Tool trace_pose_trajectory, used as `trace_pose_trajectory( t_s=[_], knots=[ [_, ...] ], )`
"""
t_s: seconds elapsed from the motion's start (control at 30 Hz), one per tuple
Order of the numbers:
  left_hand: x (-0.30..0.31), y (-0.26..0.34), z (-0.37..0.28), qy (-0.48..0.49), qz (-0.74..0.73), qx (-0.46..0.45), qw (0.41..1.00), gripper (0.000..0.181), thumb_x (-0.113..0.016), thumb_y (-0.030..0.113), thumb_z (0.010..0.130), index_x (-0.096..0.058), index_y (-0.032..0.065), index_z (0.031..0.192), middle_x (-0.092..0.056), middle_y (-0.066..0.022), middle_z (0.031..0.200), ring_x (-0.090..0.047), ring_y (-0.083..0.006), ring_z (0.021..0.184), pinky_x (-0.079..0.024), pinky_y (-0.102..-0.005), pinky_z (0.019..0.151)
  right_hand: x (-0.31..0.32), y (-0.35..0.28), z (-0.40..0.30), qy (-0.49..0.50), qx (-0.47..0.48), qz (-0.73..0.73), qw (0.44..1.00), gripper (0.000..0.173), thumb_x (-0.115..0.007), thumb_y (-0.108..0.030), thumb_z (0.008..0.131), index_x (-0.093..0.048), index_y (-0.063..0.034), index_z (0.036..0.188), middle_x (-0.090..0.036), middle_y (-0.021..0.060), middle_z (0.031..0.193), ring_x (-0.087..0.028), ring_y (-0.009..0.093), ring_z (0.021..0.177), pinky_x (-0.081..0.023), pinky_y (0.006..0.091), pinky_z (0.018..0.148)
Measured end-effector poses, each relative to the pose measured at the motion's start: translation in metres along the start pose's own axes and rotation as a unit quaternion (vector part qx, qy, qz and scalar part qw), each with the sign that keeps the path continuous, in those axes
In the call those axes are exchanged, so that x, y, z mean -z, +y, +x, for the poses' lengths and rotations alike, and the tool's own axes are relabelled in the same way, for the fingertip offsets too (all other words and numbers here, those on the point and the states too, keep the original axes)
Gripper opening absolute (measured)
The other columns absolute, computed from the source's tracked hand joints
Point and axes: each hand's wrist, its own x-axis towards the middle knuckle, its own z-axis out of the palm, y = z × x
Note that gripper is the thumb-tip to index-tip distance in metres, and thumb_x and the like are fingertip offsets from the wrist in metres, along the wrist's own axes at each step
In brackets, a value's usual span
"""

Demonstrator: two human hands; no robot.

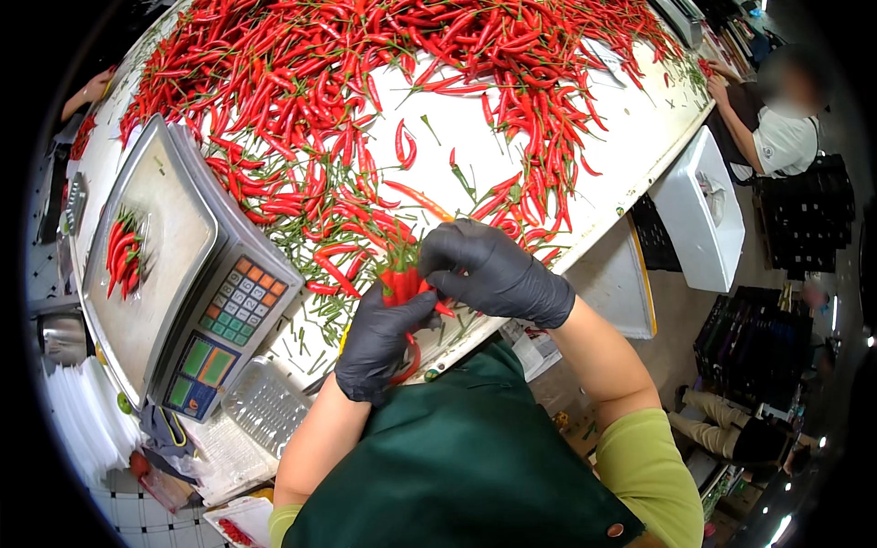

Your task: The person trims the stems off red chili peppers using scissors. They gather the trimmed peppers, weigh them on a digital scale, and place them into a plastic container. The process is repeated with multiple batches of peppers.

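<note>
Black gloves cover both hands. My left hand (387, 332) is closed around a small bunch of red chilli peppers (405, 284), their green stems pointing away from me. Touching the bunch from the right is my right hand (490, 270), its fingers curled near the stems; whether it pinches a pepper is hidden. One curved red chilli (410, 363) hangs below my left hand. Just beyond the hands lie loose chillies (342, 267) and cut green stems (332, 318) on the white table (610, 175). A large heap of red chillies (308, 89) covers the far part.
A digital scale (164, 185) at left bears a pack of chillies (125, 255). Clear plastic trays (267, 401) lie near its front. Right of the table stands a white foam box (706, 205). A co-worker (774, 130) works at the right edge; another person's hand (96, 88) shows far left.
</note>
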Motion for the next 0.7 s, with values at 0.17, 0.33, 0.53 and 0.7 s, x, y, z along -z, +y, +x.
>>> trace_pose_trajectory(
  t_s=[0.17,0.33,0.53,0.7],
  knots=[
    [-0.003,0.001,-0.001,0.046,0.024,0.007,0.999,0.037,-0.062,0.006,0.08,-0.05,0.0007,0.115,-0.061,-0.0079,0.096,-0.06,-0.0163,0.08,-0.05,-0.0267,0.065,0.027,0.021,0.0,0.206,-0.036,0.029,0.977,0.012,-0.058,-0.004,0.078,-0.058,-0.0039,0.09,-0.057,0.0114,0.078,-0.058,0.026,0.072,-0.047,0.036,0.066],
    [-0.001,0.009,-0.002,0.029,0.006,0.014,0.999,0.027,-0.062,0.006,0.081,-0.055,-0.0024,0.106,-0.063,-0.0084,0.089,-0.061,-0.0168,0.076,-0.049,-0.0283,0.069,0.098,0.086,-0.001,0.231,-0.092,-0.394,0.885,0.028,-0.056,-0.003,0.074,-0.064,-0.0124,0.099,-0.059,0.0125,0.102,-0.057,0.03,0.091,-0.049,0.0379,0.074],
    [0.003,0.011,-0.001,0.0,-0.119,0.042,0.992,0.034,-0.063,0.005,0.078,-0.051,-0.0071,0.107,-0.061,-0.0163,0.089,-0.061,-0.0236,0.073,-0.051,-0.0352,0.066,0.106,0.093,-0.001,0.062,-0.03,-0.569,0.82,0.031,-0.056,-0.01,0.077,-0.062,-0.0183,0.106,-0.051,0.0131,0.122,-0.056,0.029,0.098,-0.048,0.0368,0.079],
    [0.003,0.011,-0.001,0.001,-0.115,0.032,0.993,0.034,-0.062,0.005,0.078,-0.052,-0.0059,0.108,-0.061,-0.0148,0.09,-0.06,-0.0207,0.074,-0.05,-0.033,0.065,0.111,0.083,0.003,-0.031,0.041,-0.601,0.798,0.022,-0.057,-0.007,0.074,-0.062,-0.0128,0.095,-0.051,0.0132,0.12,-0.056,0.028,0.092,-0.048,0.0365,0.077]
  ],
)
